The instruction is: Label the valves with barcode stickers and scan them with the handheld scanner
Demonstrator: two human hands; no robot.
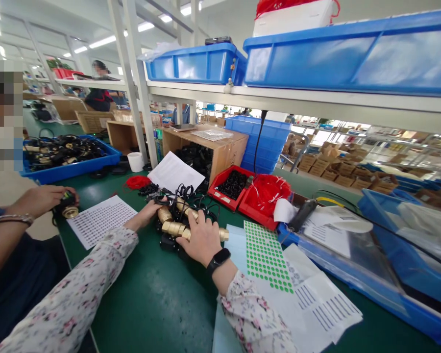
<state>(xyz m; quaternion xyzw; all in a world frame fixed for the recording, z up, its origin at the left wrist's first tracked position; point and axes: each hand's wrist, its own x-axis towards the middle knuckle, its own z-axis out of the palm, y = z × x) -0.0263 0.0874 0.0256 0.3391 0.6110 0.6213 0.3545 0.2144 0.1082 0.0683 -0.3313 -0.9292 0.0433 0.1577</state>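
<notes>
Several brass valves (174, 228) with black bodies and black cables lie in a cluster on the green table. My left hand (147, 214) is at the left end of this cluster, its fingers curled round a valve and partly hidden. Across the front valves lies my right hand (205, 240), with thumb and fingers astride a brass body. A black watch is on the right wrist. At the left, a co-worker's hand (40, 201) holds another black-and-brass valve (69, 208).
A sheet of small printed labels (101, 220) lies left, green dot stickers (266, 255) right. Behind are red bins (226, 201) of black parts and red ties, a cardboard box (228, 154) and a blue tray (112, 158) of valves. A shelf (206, 90) holding blue bins crosses above.
</notes>
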